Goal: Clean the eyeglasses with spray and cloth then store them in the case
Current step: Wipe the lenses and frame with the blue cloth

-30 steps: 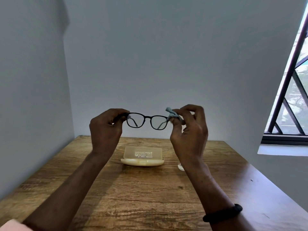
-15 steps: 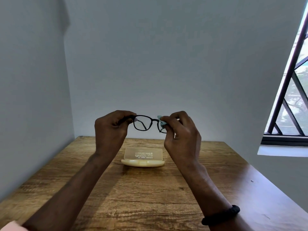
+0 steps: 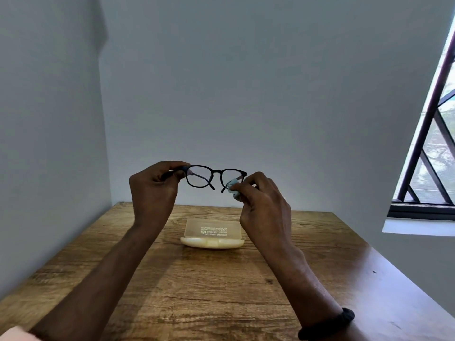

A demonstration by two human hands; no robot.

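At frame centre, the glasses (image 3: 216, 177) are pinched at one end by the left hand (image 3: 154, 190); a cloth (image 3: 234, 190) is pinched against the other lens by the right hand (image 3: 264, 205).

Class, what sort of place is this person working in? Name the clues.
Probably a plain room indoors, perhaps a home: a wooden table set in a corner of bare walls, beside a barred window.
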